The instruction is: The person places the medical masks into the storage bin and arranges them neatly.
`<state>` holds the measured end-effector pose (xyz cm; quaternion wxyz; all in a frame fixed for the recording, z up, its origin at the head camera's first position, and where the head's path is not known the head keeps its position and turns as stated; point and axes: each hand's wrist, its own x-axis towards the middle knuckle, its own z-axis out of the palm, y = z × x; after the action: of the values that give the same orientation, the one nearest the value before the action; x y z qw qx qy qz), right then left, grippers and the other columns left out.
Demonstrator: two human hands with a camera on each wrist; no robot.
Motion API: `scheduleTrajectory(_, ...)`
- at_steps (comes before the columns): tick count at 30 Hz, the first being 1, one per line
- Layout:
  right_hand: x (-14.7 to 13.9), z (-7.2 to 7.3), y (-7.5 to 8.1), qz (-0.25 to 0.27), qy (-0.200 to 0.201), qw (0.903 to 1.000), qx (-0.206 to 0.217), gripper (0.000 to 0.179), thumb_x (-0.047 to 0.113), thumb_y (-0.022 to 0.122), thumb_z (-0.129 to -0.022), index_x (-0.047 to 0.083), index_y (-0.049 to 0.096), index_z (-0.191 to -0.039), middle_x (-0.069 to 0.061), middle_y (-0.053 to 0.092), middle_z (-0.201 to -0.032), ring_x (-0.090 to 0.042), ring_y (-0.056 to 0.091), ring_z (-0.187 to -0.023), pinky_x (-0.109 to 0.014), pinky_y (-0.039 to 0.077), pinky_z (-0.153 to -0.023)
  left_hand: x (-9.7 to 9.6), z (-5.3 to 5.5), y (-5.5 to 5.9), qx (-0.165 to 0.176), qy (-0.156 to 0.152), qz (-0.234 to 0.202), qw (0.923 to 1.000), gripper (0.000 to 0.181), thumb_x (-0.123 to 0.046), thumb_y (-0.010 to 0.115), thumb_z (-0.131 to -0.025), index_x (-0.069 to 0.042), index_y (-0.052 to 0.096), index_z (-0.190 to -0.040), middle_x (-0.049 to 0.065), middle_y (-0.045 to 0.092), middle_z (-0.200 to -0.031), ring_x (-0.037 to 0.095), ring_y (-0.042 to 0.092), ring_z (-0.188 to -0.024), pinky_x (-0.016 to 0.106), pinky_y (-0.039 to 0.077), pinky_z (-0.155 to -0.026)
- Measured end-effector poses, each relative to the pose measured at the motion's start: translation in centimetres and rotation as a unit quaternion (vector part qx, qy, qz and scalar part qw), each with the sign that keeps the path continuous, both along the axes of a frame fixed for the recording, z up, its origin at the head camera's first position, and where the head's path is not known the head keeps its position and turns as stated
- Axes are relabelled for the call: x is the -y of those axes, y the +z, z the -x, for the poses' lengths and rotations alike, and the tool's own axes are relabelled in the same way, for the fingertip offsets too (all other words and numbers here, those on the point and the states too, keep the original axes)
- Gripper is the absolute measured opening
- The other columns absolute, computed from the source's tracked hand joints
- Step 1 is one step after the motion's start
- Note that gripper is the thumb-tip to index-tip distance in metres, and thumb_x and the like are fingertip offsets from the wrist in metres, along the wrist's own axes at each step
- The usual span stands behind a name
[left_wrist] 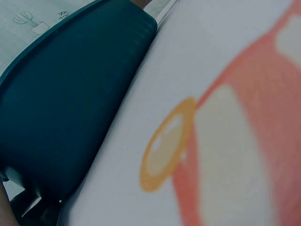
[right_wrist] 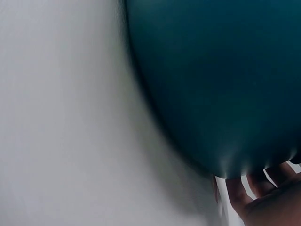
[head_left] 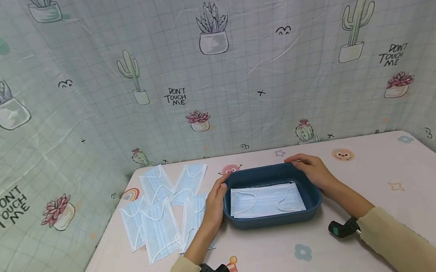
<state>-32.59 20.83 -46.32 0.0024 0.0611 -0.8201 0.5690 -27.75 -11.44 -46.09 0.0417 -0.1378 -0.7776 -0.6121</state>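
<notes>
Along the bench's (head_left: 261, 255) far edge, left hand (head_left: 214, 203) and right hand (head_left: 313, 171) hold the long blue box (head_left: 274, 220) between them.

A dark-blue bin (head_left: 276, 219) sits upright, a light-blue mask (head_left: 266, 200) inside.

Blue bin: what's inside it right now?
Inside the blue bin, a pale blue face mask lies flat with its ear loops facing up. Anything beneath the mask is covered, so I can't tell whether more are stacked there.
</notes>
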Motion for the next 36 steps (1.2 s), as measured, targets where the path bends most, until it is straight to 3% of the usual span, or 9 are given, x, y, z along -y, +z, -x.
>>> scheduleTrajectory(11,-0.1,-0.1,-0.1,0.036,0.020,0.9991,0.011,0.039,0.020,0.042,-0.111,0.006,0.060,-0.142,-0.017,0.047,-0.158,-0.036,0.035,-0.151,-0.062,0.022,-0.127,-0.1,0.1,-0.2,-0.001,0.010,-0.013,0.9999,0.043,-0.018,0.038,-0.112,-0.007,0.051,-0.152,0.013,0.047,-0.161,0.034,0.032,-0.156,0.057,0.022,-0.129)
scheduleTrajectory(18,-0.7,0.3,-0.9,0.066,0.067,0.9948,0.038,0.042,0.025,0.040,-0.112,0.010,0.055,-0.148,-0.015,0.041,-0.163,-0.037,0.026,-0.157,-0.063,0.013,-0.129,0.1,2.5,-3.5,-0.011,0.022,-0.011,0.9996,0.042,-0.028,0.039,-0.112,-0.021,0.053,-0.151,0.003,0.048,-0.161,0.028,0.033,-0.156,0.056,0.022,-0.129)
scheduleTrajectory(26,-1.2,0.9,-1.9,0.137,0.112,0.9818,0.068,0.047,0.033,0.039,-0.112,0.013,0.048,-0.154,-0.009,0.033,-0.169,-0.033,0.018,-0.161,-0.058,0.010,-0.131,0.2,2.6,-3.6,-0.012,0.024,-0.007,0.9996,0.042,-0.030,0.040,-0.111,-0.024,0.054,-0.151,0.000,0.049,-0.160,0.026,0.034,-0.156,0.054,0.022,-0.129)
scheduleTrajectory(36,-1.5,0.8,-1.8,0.113,0.128,0.9835,0.060,0.047,0.033,0.038,-0.112,0.019,0.046,-0.156,-0.008,0.028,-0.171,-0.034,0.013,-0.162,-0.061,0.007,-0.130,0.0,2.6,-3.1,-0.010,0.021,-0.003,0.9997,0.043,-0.026,0.040,-0.111,-0.018,0.052,-0.152,0.002,0.049,-0.160,0.028,0.033,-0.156,0.056,0.021,-0.129)
